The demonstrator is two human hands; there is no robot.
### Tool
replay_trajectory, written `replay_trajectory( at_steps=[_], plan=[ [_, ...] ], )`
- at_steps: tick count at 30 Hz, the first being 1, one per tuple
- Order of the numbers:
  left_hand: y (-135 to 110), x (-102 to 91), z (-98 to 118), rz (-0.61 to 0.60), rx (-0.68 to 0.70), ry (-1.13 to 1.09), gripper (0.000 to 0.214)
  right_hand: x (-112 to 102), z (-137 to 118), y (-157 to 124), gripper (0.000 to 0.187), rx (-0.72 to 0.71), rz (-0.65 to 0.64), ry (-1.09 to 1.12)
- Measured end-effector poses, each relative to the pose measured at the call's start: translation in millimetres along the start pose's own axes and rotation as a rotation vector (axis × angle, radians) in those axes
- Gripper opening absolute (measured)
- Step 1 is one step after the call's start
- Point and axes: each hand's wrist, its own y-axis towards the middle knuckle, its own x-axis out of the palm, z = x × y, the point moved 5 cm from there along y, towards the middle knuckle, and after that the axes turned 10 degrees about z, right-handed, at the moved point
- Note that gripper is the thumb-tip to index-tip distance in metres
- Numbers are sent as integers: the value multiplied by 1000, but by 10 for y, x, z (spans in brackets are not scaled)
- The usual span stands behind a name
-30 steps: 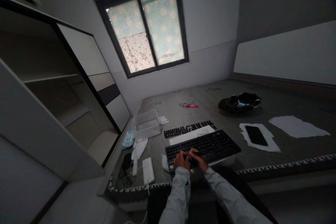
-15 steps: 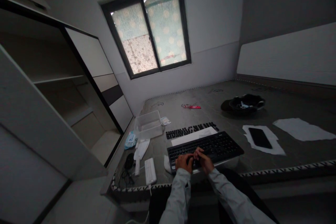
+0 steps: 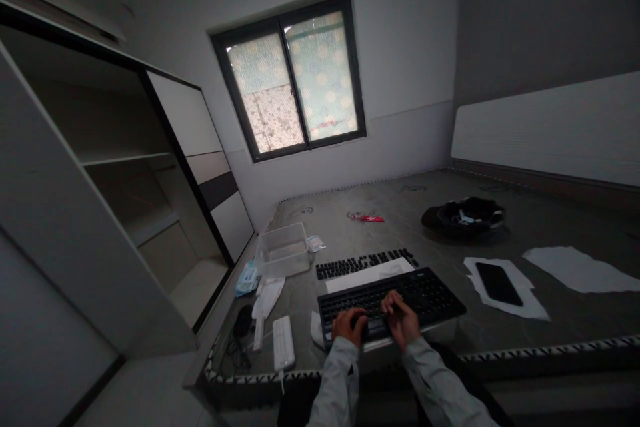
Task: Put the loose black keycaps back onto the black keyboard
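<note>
Apparently working key by key, we rest a half-open left hand [image 3: 349, 325] on the keyboard [image 3: 435, 297] at the bed's [image 3: 400, 230] near edge; our right hand [image 3: 401, 321] bunches its fingers, any hold untellable. The next move calls for fingertip precision.

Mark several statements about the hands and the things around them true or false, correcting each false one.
1. The left hand is at the long black keyboard. True.
2. The right hand holds the dark brimmed cap. False: it is over the keyboard.
3. The flat black phone lies on white paper. True.
4. The small loose black keycaps lie inside the clear plastic box. False: they lie outside it, beyond the keyboard.
</note>
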Motion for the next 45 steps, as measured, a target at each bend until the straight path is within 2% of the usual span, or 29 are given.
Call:
replay_trajectory(
  at_steps=[3,5,8,9,12,15,18,20,23,30,35,38,45],
  plan=[
    [-4,-9,-13,7,67,-55,26,-49,-249,10,32,-178,39,-331],
    [-3,7,-30,-11,114,-82,27,-52,-415,-23,25,-353,-37,-642],
    [7,46,-73,-18,141,-102,28,-63,-490,-136,10,-585,-279,-978],
    [13,60,-94,-12,131,-115,29,-86,-451,-168,7,-612,-357,-1092],
    [33,97,-159,16,66,-216,32,-162,-248,-218,23,-595,-557,-1421],
    [43,111,-186,39,48,-345,22,-164,-106,-218,39,-602,-618,-1593],
    [42,112,-187,38,65,-392,16,-110,-1,-253,52,-586,-669,-1641],
    [39,114,-190,36,70,-389,16,-76,43,-299,54,-577,-698,-1651],
    [37,118,-205,46,65,-369,18,-30,32,-351,50,-605,-693,-1624],
    [35,148,-241,38,84,-340,17,-29,-81,-338,36,-664,-591,-1559],
    [48,190,-285,85,26,-402,19,-76,-46,-325,36,-671,-595,-1552],
    [39,183,-259,95,50,-360,11,-96,-29,-310,35,-666,-589,-1557],
    [10,125,-200,81,88,-271,12,-140,42,-261,29,-624,-568,-1549]
  ],
)
